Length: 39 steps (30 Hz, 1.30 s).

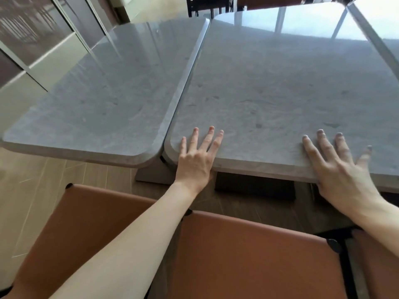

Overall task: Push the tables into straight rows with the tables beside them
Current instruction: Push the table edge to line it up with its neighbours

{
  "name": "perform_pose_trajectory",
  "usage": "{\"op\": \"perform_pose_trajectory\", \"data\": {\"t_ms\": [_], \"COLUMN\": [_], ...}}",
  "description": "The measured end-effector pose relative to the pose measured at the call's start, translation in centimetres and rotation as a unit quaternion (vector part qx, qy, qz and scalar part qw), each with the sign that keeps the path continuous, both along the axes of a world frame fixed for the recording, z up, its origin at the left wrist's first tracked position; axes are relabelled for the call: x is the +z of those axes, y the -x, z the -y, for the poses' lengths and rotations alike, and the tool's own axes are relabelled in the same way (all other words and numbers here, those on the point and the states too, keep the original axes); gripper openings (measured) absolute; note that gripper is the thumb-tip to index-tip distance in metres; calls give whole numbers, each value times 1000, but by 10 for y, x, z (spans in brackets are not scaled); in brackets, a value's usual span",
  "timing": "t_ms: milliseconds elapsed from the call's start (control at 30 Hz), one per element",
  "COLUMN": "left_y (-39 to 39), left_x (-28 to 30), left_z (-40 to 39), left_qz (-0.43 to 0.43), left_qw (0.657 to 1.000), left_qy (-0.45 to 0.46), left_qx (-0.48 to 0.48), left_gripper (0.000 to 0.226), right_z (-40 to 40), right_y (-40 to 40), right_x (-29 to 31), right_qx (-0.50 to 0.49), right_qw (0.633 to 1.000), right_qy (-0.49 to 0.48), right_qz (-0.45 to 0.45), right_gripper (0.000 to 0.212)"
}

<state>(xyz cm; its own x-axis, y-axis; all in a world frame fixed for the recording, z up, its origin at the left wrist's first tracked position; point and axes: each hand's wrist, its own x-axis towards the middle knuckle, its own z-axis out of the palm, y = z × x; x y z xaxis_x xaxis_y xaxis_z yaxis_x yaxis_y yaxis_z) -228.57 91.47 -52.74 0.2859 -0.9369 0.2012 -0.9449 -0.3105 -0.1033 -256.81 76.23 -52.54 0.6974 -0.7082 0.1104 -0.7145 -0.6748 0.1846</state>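
Two grey stone-topped tables stand side by side. The right table (280, 83) is the one in front of me, and the left table (112, 87) touches or nearly touches it along a narrow seam. The left table's near edge sits a little farther from me than the right one's. My left hand (197, 156) lies flat with straight fingers on the right table's near left corner. My right hand (339, 162) lies flat over the same table's near edge, fingers spread. A third table (384, 22) adjoins at the far right.
Two brown leather chair backs (248, 255) stand between me and the tables, another chair (377, 266) at the right edge. The table pedestals (254, 186) show under the near edge. Wood-look floor (32, 190) lies to the left, glass partitions (38, 29) at the far left.
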Motion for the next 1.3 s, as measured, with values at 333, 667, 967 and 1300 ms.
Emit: {"op": "perform_pose_trajectory", "data": {"t_ms": [333,667,967,1300], "left_y": [12,20,17,25], "left_x": [26,30,15,29], "left_z": [1,-5,-4,-11], "left_qz": [6,-49,14,-22], "left_qw": [992,993,995,990], "left_qy": [-121,-101,-88,-129], "left_qx": [15,46,38,51], "left_gripper": [103,111,104,103], "right_z": [-19,-24,-22,-35], "right_y": [-11,-6,-5,-6], "right_x": [16,13,-6,12], "right_qx": [-74,-91,-89,-104], "right_qw": [995,993,995,992], "right_qy": [-54,-47,-20,-49], "right_qz": [-48,-52,-41,-54], "right_gripper": [114,99,128,103]}}
